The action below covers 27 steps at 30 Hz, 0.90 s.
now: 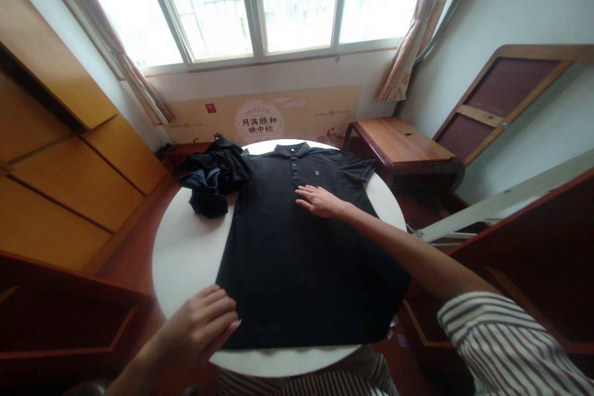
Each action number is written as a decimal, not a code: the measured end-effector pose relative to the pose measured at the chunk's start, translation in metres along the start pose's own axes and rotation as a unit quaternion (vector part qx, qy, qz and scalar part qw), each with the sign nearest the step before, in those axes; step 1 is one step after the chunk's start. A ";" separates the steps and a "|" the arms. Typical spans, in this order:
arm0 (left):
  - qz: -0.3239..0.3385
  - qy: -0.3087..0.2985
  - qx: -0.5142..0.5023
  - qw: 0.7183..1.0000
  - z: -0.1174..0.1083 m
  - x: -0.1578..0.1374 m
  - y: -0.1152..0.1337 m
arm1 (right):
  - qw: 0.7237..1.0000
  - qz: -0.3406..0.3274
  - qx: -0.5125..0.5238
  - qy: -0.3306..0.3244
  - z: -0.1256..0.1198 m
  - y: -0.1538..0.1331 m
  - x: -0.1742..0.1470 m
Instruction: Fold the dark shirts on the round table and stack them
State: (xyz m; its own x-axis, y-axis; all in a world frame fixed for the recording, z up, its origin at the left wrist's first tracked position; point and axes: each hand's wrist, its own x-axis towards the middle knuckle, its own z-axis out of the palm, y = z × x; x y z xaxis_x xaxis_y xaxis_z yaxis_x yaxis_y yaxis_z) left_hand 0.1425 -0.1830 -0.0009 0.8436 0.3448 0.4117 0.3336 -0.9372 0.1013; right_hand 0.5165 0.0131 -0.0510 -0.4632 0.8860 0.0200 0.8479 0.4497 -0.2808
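A black short-sleeved polo shirt lies spread on the round white table, collar toward the window and hem toward me. My right hand rests flat on its chest below the button placket, fingers stretched out. At the lower left side edge near the hem, my left hand has its fingers drawn together over the fabric, thumb side toward me. The shirt's left sleeve area, as I see it, is partly covered by a heap of dark clothes at the table's far left.
A wooden side table stands beyond the table at right, below a leaning wood-framed panel. Yellow-brown cabinets line the left. A printed cardboard panel is under the window. Dark wooden furniture flanks me.
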 end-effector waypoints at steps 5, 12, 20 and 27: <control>-0.063 -0.003 -0.031 0.998 0.043 0.106 -0.100 | 0.997 0.069 -0.018 0.027 -0.017 0.037 0.051; -0.142 -0.118 0.030 0.982 0.088 0.193 -0.194 | 0.995 0.100 -0.031 -0.007 -0.026 0.085 0.036; -0.170 -0.158 0.053 0.971 0.101 0.152 -0.218 | 0.999 -0.003 -0.044 -0.028 -0.009 0.063 -0.035; -0.181 -0.182 0.063 0.964 0.099 0.118 -0.203 | 0.997 -0.076 0.004 -0.032 -0.007 0.022 -0.100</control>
State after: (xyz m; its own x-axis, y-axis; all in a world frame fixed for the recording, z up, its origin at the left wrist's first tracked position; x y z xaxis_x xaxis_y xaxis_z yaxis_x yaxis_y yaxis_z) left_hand 0.2158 0.0535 -0.0627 0.7465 0.6651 0.0224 0.6631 -0.7462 0.0586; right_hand 0.5833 -0.0644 -0.0522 -0.6017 0.7987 0.0011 0.7648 0.5766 -0.2873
